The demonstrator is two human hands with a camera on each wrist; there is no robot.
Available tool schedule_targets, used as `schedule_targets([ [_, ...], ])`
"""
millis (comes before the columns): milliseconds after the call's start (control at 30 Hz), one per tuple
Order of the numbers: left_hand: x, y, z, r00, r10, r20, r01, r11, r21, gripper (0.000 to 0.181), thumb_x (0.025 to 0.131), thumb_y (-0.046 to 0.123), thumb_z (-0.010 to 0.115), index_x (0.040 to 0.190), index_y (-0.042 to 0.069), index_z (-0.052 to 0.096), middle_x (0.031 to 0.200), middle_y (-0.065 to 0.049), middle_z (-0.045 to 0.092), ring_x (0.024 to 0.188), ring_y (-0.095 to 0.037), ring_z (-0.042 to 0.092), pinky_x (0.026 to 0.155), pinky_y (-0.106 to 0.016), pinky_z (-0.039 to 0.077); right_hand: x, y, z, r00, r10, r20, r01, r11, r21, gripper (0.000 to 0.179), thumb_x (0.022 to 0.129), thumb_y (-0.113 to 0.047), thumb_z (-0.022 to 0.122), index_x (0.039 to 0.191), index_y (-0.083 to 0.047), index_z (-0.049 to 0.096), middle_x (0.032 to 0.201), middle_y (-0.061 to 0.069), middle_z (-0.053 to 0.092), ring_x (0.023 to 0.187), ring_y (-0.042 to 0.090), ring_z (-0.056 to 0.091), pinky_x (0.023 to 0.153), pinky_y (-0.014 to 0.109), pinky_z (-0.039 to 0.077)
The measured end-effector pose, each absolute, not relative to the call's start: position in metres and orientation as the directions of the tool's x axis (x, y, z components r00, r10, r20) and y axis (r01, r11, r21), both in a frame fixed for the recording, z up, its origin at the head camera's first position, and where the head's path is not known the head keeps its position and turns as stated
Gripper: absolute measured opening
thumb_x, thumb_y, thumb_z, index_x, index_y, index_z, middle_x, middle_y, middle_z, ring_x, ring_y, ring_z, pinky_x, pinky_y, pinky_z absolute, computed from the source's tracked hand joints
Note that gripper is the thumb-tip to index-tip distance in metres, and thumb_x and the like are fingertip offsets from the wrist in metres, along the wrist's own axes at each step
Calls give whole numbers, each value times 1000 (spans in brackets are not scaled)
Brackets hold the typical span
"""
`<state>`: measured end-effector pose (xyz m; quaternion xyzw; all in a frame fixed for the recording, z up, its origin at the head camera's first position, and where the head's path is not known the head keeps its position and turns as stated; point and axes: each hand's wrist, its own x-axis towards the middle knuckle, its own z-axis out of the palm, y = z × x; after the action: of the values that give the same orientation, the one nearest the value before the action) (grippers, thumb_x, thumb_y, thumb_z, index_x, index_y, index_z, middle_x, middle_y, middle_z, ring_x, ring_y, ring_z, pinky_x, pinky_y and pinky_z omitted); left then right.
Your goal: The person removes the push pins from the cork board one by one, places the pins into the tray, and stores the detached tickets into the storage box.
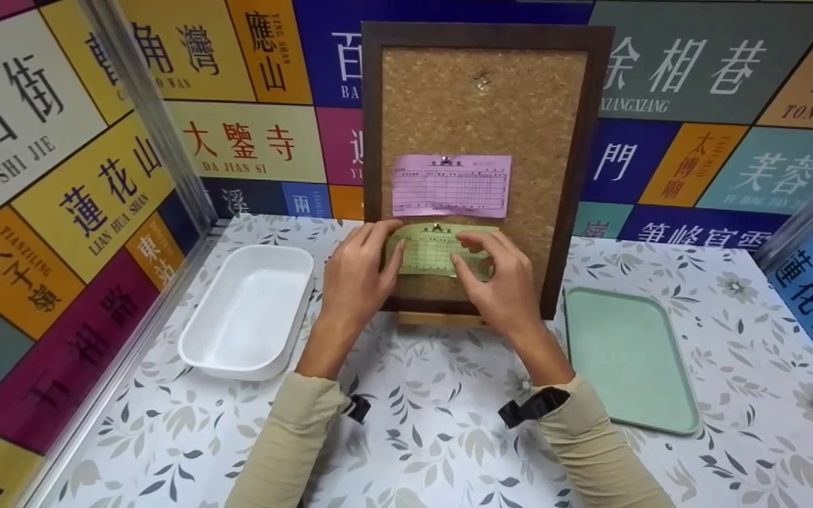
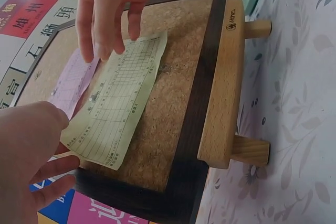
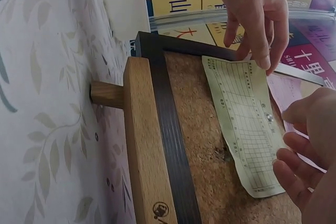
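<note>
A pale green printed slip [image 1: 420, 255] hangs on the cork board [image 1: 477, 106], fixed at its top middle by a small pin [image 1: 437, 227]. Above it a pink slip [image 1: 452, 187] is pinned the same way. My left hand [image 1: 358, 264] is at the green slip's left end, thumb and fingers loosely spread around its edge; in the right wrist view a fingertip [image 3: 262, 62] overlaps the corner. Over the slip's right part hovers my right hand [image 1: 502, 279], fingers relaxed and bent, with nothing between thumb and forefinger. The slip's lower edge stands off the cork.
The dark-framed board leans on a wooden stand [image 2: 223, 87] on the floral-covered table [image 1: 413, 437]. A white basin [image 1: 244, 310] stands at left, a green tray [image 1: 632, 360] at right. Another pin [image 1: 480, 81] shows high on the cork. Sign-covered walls enclose the table.
</note>
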<state>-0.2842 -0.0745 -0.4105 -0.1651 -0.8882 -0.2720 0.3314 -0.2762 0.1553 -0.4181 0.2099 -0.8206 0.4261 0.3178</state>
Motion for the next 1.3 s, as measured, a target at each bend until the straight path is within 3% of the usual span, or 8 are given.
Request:
schedule_targets([
  [167, -285, -74, -412, -746, 90, 660, 457, 790, 408, 26, 107, 28, 70, 130, 18, 73, 121, -2, 79, 109, -21, 75, 97, -38, 62, -280, 151, -421, -730, -53, 682, -589, 554, -588, 27, 96, -20, 84, 122, -12, 79, 114, 3, 79, 102, 21, 73, 83, 39, 62],
  [400, -289, -73, -415, -727, 102, 679, 478, 785, 394, 21, 109, 26, 66, 125, 16, 74, 114, -4, 80, 101, -22, 76, 88, -39, 63, -284, 150, -423, -728, -31, 685, -580, 562, -590, 25, 96, -16, 83, 120, -12, 80, 111, 4, 78, 96, 20, 73, 80, 40, 62],
  [833, -288, -79, -420, -729, 75, 681, 466, 782, 413, 17, 107, 21, 69, 122, 15, 75, 112, -4, 80, 98, -21, 76, 87, -38, 64, -295, 134, -424, -714, 38, 699, -565, 557, -608, 16, 95, -13, 81, 110, -9, 82, 91, 4, 75, 78, 18, 68, 70, 28, 52],
  [1300, -287, -80, -420, -703, 66, 708, 471, 789, 394, 16, 107, 17, 67, 120, 14, 76, 110, -3, 79, 97, -21, 76, 86, -38, 64, -307, 117, -428, -648, 120, 752, -614, 502, -609, 12, 93, -8, 84, 106, -7, 84, 86, 4, 75, 72, 16, 65, 67, 23, 50],
])
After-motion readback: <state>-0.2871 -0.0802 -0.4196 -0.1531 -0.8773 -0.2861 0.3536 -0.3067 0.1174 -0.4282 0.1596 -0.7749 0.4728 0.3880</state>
